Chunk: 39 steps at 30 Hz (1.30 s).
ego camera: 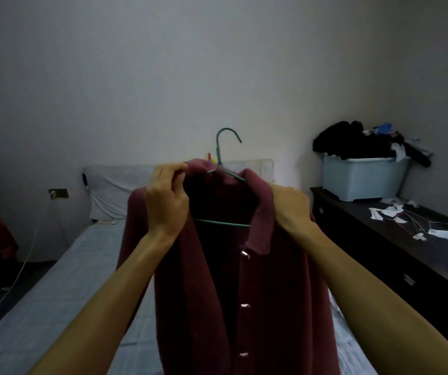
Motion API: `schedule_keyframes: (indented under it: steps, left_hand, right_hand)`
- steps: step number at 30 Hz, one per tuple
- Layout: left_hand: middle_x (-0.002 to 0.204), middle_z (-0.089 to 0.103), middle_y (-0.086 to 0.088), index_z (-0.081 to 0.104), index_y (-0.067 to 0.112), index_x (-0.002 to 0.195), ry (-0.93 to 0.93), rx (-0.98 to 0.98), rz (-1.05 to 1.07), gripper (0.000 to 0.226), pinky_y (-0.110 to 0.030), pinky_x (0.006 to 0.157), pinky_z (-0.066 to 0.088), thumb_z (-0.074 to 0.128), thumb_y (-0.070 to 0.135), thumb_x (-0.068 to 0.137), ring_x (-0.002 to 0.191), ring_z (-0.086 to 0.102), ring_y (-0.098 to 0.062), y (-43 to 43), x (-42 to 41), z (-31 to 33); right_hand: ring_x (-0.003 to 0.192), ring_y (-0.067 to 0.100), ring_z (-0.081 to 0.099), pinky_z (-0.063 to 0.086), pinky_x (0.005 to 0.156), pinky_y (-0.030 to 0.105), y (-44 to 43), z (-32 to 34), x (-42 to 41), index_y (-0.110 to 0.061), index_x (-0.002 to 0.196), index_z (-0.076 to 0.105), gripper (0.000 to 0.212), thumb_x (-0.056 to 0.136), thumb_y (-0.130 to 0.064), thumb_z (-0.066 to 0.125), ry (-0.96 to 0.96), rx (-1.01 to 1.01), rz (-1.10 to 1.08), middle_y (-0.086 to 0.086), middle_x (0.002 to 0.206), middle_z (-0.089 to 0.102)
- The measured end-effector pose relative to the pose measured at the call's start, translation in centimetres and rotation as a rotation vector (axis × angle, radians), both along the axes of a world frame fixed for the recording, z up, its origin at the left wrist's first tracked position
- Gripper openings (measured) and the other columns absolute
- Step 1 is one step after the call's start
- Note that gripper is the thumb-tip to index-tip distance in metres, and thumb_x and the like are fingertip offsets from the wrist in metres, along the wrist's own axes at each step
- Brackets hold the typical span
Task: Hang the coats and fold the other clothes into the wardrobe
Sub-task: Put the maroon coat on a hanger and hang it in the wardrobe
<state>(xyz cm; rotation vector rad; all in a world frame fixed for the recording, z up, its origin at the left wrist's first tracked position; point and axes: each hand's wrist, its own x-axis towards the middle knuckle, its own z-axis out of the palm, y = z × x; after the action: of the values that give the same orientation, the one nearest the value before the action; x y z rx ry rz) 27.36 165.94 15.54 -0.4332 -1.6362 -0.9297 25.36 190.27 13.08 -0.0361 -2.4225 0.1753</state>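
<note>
A dark red fleecy coat (277,307) with a row of pale buttons hangs in front of me on a green wire hanger (221,158). The hanger's hook sticks up above the collar and its bottom bar shows across the open neck. My left hand (167,203) grips the collar and left shoulder of the coat. My right hand (290,205) holds the right shoulder just beside the collar flap. The coat's lower part runs out of view at the bottom.
Beneath the coat lies a bed (55,307) with a pale blue sheet and a pillow (114,190) at the wall. A dark dresser (379,239) on the right carries a light blue bin (363,177) heaped with dark clothes (358,143), plus scattered papers (396,215).
</note>
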Motion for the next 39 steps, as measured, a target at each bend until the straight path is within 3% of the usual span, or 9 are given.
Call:
schedule_keyframes:
  steps: [3,8,11,17,24,29,34,37,39]
  left_hand:
    - [0.090,0.063,-0.003,0.063,0.002,0.099,0.094,-0.171,-0.118,0.014,-0.012,0.079,0.044,0.059,-0.005,0.087,0.084,0.058,-0.009,1.1,2.1,-3.7]
    - [0.090,0.063,0.005,0.032,0.027,0.137,-0.307,-0.343,-0.171,0.056,-0.029,0.064,0.053,0.055,0.036,0.086,0.073,0.065,-0.012,-0.1,2.2,-7.3]
    - [0.102,0.059,-0.005,0.036,0.019,0.134,-0.224,-0.210,-0.075,0.051,-0.034,0.069,0.050,0.057,0.028,0.089,0.087,0.061,-0.019,-1.1,0.7,-3.5]
    - [0.128,0.051,-0.011,0.034,0.019,0.138,-0.383,-0.536,0.017,0.068,-0.050,0.100,0.039,0.048,0.057,0.083,0.114,0.050,-0.029,-0.4,-2.5,-0.4]
    - [0.075,0.065,-0.008,0.064,0.010,0.075,-0.519,0.054,-0.318,0.034,-0.009,0.061,0.042,0.044,0.025,0.099,0.067,0.055,-0.005,2.1,-1.7,2.1]
    - [0.079,0.066,-0.002,0.060,0.015,0.073,-0.547,0.075,-0.382,0.038,-0.030,0.075,0.047,0.038,0.029,0.101,0.076,0.061,-0.014,1.6,-0.8,4.1]
    - [0.087,0.064,0.002,0.058,0.018,0.104,-0.455,-0.278,-0.241,0.030,-0.028,0.070,0.044,0.049,0.045,0.093,0.077,0.059,-0.015,3.9,1.3,0.7]
    - [0.076,0.064,-0.009,0.059,0.010,0.085,-0.387,-0.380,-0.131,0.031,-0.032,0.060,0.041,0.047,0.038,0.093,0.068,0.058,-0.025,2.9,1.3,0.6]
    - [0.059,0.058,-0.006,0.054,0.010,0.064,-0.604,-0.146,-0.242,0.040,-0.030,0.054,0.038,0.044,0.029,0.098,0.057,0.055,-0.019,2.1,1.6,2.2]
  right_hand:
    - [0.080,0.036,0.065,0.044,0.064,0.035,1.7,-0.3,0.3,-0.022,0.114,0.058,0.026,0.096,-0.035,0.043,0.070,-0.002,-0.076,0.013,0.092,0.069]
    - [0.055,0.034,0.060,0.033,0.051,0.029,2.6,1.1,1.8,-0.013,0.111,0.063,0.026,0.094,-0.031,0.054,0.300,-0.005,-0.060,0.015,0.065,0.064]
    - [0.042,0.027,0.052,0.030,0.046,0.025,2.8,1.1,2.1,-0.010,0.087,0.064,0.028,0.091,-0.036,0.055,0.384,-0.010,0.006,0.010,0.054,0.058]
    - [0.040,0.022,0.050,0.024,0.041,0.018,3.1,0.5,3.8,-0.015,0.084,0.065,0.032,0.087,-0.041,0.047,0.495,0.034,0.212,0.004,0.053,0.057]
    - [0.043,0.012,0.043,0.029,0.041,0.018,4.5,0.9,5.0,-0.020,0.094,0.065,0.026,0.089,-0.040,0.051,0.543,0.062,0.309,0.001,0.055,0.058]
    - [0.043,0.020,0.053,0.040,0.040,0.026,5.7,-0.4,5.1,-0.018,0.091,0.063,0.022,0.088,-0.037,0.051,0.555,0.072,0.314,0.003,0.055,0.058]
    - [0.041,0.022,0.049,0.043,0.035,0.031,4.8,-1.0,4.6,-0.025,0.086,0.044,0.011,0.090,-0.035,0.048,0.490,0.103,0.339,0.003,0.052,0.052]
    - [0.041,0.021,0.048,0.041,0.036,0.028,4.9,-0.9,4.9,-0.017,0.080,0.054,0.020,0.091,-0.032,0.046,0.506,0.085,0.340,0.004,0.052,0.052]
    - [0.042,0.017,0.046,0.035,0.040,0.023,4.7,-1.0,5.2,-0.010,0.071,0.057,0.031,0.092,-0.029,0.045,0.529,0.057,0.341,0.004,0.052,0.053]
